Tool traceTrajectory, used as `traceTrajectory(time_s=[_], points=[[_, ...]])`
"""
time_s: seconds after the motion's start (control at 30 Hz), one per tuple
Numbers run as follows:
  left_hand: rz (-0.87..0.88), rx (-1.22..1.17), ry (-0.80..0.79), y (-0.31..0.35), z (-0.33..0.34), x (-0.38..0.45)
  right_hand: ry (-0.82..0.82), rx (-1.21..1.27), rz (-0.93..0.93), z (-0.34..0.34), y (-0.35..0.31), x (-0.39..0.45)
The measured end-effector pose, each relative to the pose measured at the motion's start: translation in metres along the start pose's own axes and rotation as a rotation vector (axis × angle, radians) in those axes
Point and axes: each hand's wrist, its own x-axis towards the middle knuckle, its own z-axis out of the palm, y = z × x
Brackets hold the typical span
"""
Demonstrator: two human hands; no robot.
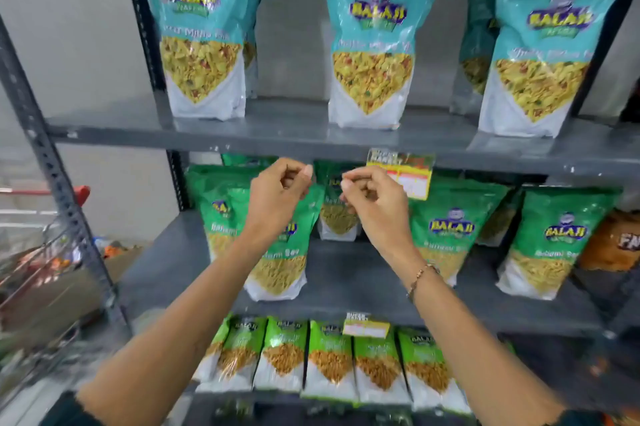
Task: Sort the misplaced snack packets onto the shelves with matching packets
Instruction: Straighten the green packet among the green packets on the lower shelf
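Note:
My left hand [277,195] and my right hand [375,203] are raised in front of the middle shelf [346,273], fingers curled loosely, holding nothing. Just behind and below my left hand stands a green packet [280,266] at the shelf's front. Further green packets [450,228] stand along this shelf, with an orange packet [613,242] at its far right. Teal packets [372,37] stand upright on the top shelf [277,134]. A row of light-green packets [332,359] fills the bottom shelf.
A metal shopping cart [41,273] with a red handle and mixed goods stands at the left beside the rack's upright post [52,165]. Yellow price tags [405,176] hang from the shelf edges. A grey wall is behind the rack.

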Motion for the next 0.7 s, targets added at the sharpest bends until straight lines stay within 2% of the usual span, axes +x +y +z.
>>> traceTrajectory(time_s=[0.2,0.33,0.43,0.5,0.6,0.7], points=[[-0.303,0.168,-0.11,-0.091,-0.028,-0.048,-0.279,-0.021,0.329,0.032,0.08,-0.056],[-0.518,0.334,-0.115,-0.148,-0.04,-0.061,-0.351,-0.061,0.526,0.048,0.125,-0.067],[-0.711,0.369,-0.094,-0.183,-0.041,-0.059,-0.371,-0.196,0.578,0.059,0.153,-0.07],[-0.731,0.407,-0.183,-0.194,-0.039,-0.057,-0.42,-0.276,0.582,0.066,0.171,-0.069],[-0.665,0.454,-0.313,-0.202,-0.035,-0.055,-0.523,-0.353,0.554,0.079,0.193,-0.063],[-0.629,0.475,-0.355,-0.211,-0.029,-0.056,-0.508,-0.342,0.504,0.092,0.206,-0.055]])
